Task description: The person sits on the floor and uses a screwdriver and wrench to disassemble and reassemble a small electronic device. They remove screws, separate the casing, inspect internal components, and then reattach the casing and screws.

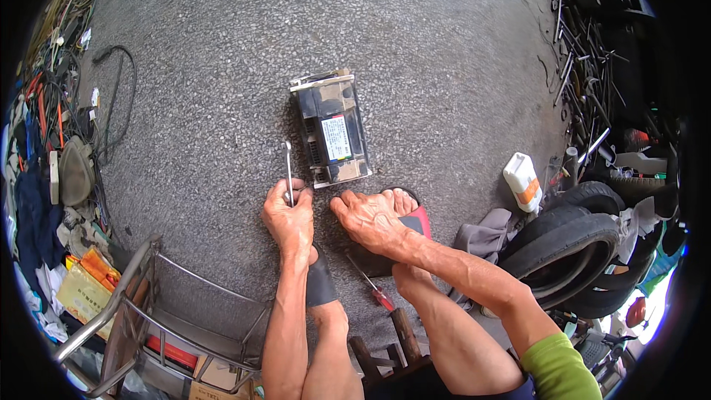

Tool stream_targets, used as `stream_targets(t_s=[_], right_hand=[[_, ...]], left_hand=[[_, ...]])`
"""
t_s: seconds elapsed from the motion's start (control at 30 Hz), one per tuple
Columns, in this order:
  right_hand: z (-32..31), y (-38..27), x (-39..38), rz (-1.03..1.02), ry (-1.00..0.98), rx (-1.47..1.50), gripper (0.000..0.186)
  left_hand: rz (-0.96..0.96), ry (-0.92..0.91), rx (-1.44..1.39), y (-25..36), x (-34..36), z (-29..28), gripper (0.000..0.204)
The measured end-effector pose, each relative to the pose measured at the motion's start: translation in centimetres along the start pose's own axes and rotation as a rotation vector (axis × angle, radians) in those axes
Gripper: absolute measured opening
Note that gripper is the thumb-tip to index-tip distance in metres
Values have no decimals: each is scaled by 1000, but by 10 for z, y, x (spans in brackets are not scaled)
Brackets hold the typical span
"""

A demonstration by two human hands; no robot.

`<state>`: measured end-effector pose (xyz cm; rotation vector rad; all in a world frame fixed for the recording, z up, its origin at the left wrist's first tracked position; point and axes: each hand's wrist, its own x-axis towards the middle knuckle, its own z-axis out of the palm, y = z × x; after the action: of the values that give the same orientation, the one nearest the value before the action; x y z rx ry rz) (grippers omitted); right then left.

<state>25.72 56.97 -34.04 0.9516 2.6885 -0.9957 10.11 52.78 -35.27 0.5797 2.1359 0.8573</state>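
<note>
A black box-shaped device point(315, 122) lies on the ground in front of me, with dusty patches, pale end plates and a white printed label point(335, 139) on top. Just short of its near left corner, my left hand point(289, 222) is closed around a silver wrench point(289, 167), whose rounded end points away from me. My right hand point(370, 221) hangs by the near right corner, beside my sandalled foot point(404, 204). Its fingers are curled together, and whatever they may hold is hidden. Between my legs, a red-handled screwdriver point(382, 298) rests on the ground.
A metal-framed chair point(200, 278) stands at lower left, near piled cloth and packets. Cables point(118, 104) lie farther up on that side. To the right are a white bottle point(523, 181), a grey cloth point(485, 233), tyres point(563, 252) and heaped metal rods point(581, 67).
</note>
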Motion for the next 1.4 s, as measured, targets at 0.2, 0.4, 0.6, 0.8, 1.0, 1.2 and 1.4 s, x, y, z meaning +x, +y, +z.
stream_targets(t_s=[0.2, 0.4, 0.6, 0.8, 1.0, 1.2, 1.4], right_hand=[[-16, 3, -12, 126, 79, 159, 15], [-39, 12, -27, 421, 288, 482, 27], [-40, 36, -17, 506, 291, 320, 26], [-47, 40, 1, 572, 134, 273, 22], [-48, 49, 0, 673, 164, 339, 24], [-54, 46, -2, 640, 251, 501, 22], [-60, 53, -13, 710, 156, 1334, 14]], left_hand=[[-154, -30, -238, -3, -2, -7, 9], [-386, -27, -379, 19, -7, -36, 13], [-507, -127, -649, 36, -7, -47, 19], [-575, -272, -892, 37, 0, -55, 12], [-406, 62, -549, 37, 33, -57, 18], [-53, 272, -244, 18, 93, -53, 21], [3, 179, -338, 0, 96, -32, 13]])
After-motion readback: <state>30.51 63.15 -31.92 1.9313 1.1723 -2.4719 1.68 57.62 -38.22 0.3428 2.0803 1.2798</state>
